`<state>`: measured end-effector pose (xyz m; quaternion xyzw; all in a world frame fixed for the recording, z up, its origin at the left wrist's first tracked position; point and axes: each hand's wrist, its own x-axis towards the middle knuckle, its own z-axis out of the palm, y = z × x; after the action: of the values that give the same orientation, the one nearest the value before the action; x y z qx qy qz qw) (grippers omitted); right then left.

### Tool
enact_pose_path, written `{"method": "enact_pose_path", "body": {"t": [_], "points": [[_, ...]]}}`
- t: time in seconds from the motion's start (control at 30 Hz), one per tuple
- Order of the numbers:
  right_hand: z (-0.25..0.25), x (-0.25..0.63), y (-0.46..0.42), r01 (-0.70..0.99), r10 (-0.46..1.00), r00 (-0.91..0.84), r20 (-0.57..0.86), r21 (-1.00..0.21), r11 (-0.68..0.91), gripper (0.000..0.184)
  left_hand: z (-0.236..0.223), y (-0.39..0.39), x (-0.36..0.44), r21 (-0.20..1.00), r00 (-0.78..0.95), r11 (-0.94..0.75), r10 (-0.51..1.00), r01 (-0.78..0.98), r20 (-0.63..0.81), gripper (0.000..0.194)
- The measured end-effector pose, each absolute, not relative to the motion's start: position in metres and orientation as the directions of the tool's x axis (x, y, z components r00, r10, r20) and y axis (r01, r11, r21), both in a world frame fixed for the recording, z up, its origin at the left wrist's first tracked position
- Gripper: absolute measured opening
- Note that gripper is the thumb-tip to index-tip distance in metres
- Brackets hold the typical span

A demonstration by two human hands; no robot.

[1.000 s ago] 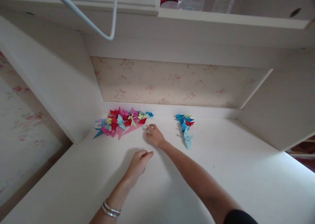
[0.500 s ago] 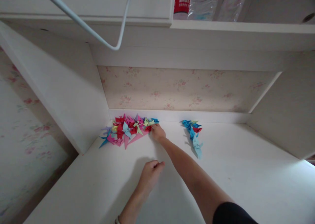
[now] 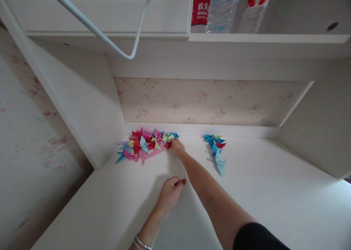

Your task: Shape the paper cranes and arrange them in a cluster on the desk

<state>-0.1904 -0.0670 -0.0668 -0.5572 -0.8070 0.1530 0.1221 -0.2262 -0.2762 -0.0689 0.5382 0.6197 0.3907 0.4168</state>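
A heap of folded paper cranes [image 3: 144,144] in pink, red, blue, yellow and purple lies against the back board, on the left of the white desktop. At the heap's right edge my right hand [image 3: 177,147] has its fingers closed on a red paper crane [image 3: 168,144], mostly hidden by the fingertips. My left hand [image 3: 171,193] hovers nearer to me, loosely curled into a fist with nothing visible in it. To the right, a smaller row of blue, light blue and red cranes [image 3: 215,151] stands apart from both hands.
A white cable [image 3: 109,41] hangs in a loop at the upper left. Overhead, a shelf [image 3: 268,38] holds plastic bottles [image 3: 201,10]. A side panel [image 3: 87,107] bounds the white desktop [image 3: 260,213] on the left, another on the right.
The view has tilted up a little, showing more of the bottles. My right hand stays at the red crane at the heap's edge, and my left hand keeps its curled pose.
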Motion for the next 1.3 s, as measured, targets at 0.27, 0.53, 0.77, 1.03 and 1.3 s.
{"method": "enact_pose_path", "body": {"t": [0.27, 0.53, 0.77, 1.03, 1.3], "points": [[-0.069, -0.187, -0.080, 0.787, 0.948, -0.293, 0.125, -0.531, 0.314, 0.021, -0.068, -0.276, -0.226, 0.938, -0.068, 0.084, 0.996, 0.337, -0.065, 0.038], [-0.065, -0.142, -0.115, 0.599, 0.935, -0.307, 0.178, -0.727, 0.336, 0.027, -0.068, -0.275, -0.229, 0.962, -0.115, 0.064, 0.993, 0.267, -0.034, 0.039], [-0.069, -0.079, -0.179, 0.446, 0.925, -0.370, 0.086, -0.857, 0.258, 0.031, -0.065, -0.277, -0.225, 0.986, -0.202, 0.165, 0.967, 0.019, -0.158, 0.033], [-0.064, -0.047, -0.227, 0.359, 0.921, -0.389, 0.006, -0.920, 0.157, 0.028, -0.053, -0.286, -0.224, 0.987, -0.091, 0.161, 0.982, -0.027, -0.163, 0.048], [-0.069, -0.043, -0.226, 0.230, 0.940, -0.340, 0.039, -0.965, 0.124, 0.029, -0.055, -0.290, -0.224, 0.987, 0.028, 0.104, 0.994, 0.120, -0.108, 0.056]]}}
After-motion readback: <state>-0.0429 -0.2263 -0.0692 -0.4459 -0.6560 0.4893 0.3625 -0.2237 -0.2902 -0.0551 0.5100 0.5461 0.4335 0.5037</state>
